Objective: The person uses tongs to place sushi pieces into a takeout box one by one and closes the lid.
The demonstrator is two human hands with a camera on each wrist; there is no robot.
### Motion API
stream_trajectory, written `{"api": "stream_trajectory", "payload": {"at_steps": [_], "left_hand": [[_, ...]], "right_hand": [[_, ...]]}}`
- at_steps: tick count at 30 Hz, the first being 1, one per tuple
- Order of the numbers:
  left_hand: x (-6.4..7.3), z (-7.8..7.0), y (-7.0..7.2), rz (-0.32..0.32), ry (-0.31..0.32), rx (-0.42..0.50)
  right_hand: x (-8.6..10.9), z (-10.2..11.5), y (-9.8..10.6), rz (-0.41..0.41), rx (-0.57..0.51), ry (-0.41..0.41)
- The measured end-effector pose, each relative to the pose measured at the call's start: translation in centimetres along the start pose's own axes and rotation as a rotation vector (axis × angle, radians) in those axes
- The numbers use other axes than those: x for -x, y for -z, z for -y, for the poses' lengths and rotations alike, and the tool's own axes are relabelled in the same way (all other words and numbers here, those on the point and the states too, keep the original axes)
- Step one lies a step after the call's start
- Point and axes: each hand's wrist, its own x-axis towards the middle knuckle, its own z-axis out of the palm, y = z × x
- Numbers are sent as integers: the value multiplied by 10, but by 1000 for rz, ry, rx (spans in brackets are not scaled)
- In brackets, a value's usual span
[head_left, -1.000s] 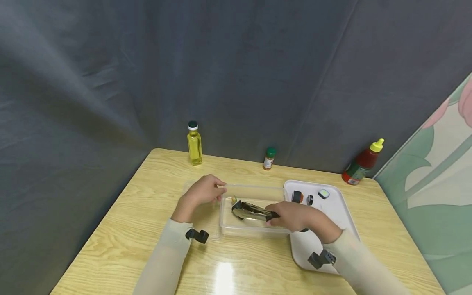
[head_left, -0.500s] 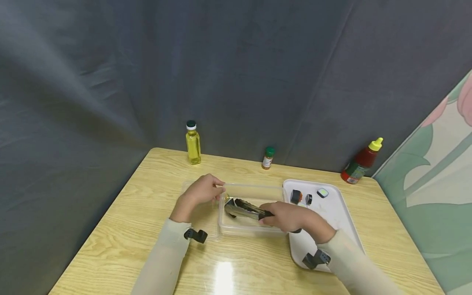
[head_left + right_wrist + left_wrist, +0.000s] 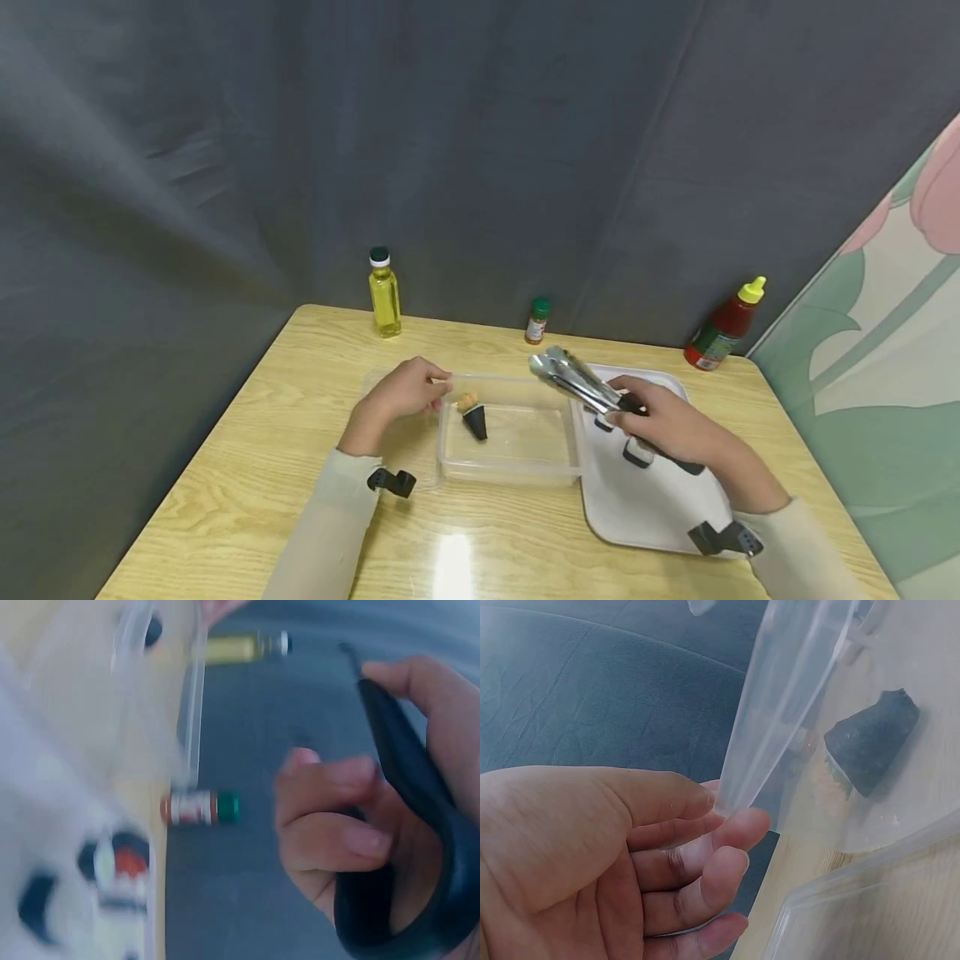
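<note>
My left hand (image 3: pixel 401 390) pinches the upper left corner of a clear plastic container (image 3: pixel 517 477) between thumb and fingers, as the left wrist view shows. A cone-shaped sushi hand roll (image 3: pixel 475 421), wrapped in black seaweed with an orange top, lies inside at the left. Over the white tray (image 3: pixel 645 512), my right hand (image 3: pixel 663 421) grips metal tongs (image 3: pixel 573 379) by their black handles (image 3: pixel 409 750). No food shows between the tong tips, which point left above the container's far right corner. Sushi pieces (image 3: pixel 637 452) lie on the tray, partly hidden by the hand and tongs.
A bottle of yellow oil (image 3: pixel 386 302), a small green-capped spice jar (image 3: pixel 537 322) and a red sauce bottle (image 3: pixel 724 327) stand along the table's back edge. A flat clear sheet, perhaps a lid (image 3: pixel 420 454), lies left of the container. Dark fabric hangs behind.
The tongs have let go of the hand roll, now lying in the container. My right hand has lifted them and moved right, over the tray. My left hand stays at the container's corner.
</note>
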Motion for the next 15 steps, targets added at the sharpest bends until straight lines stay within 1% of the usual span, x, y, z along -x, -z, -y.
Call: {"api": "stream_trajectory", "payload": {"at_steps": [3, 7, 10, 15], "left_hand": [[2, 1, 1, 0, 1, 10], [3, 0, 1, 5, 9, 22], [1, -2, 1, 11, 12, 21], [0, -3, 0, 22, 22, 1]], "right_hand": [[8, -15, 12, -109, 96, -58], [17, -37, 20, -197, 201, -115], [21, -53, 21, -251, 247, -135], [23, -84, 19, -295, 292, -166]]}}
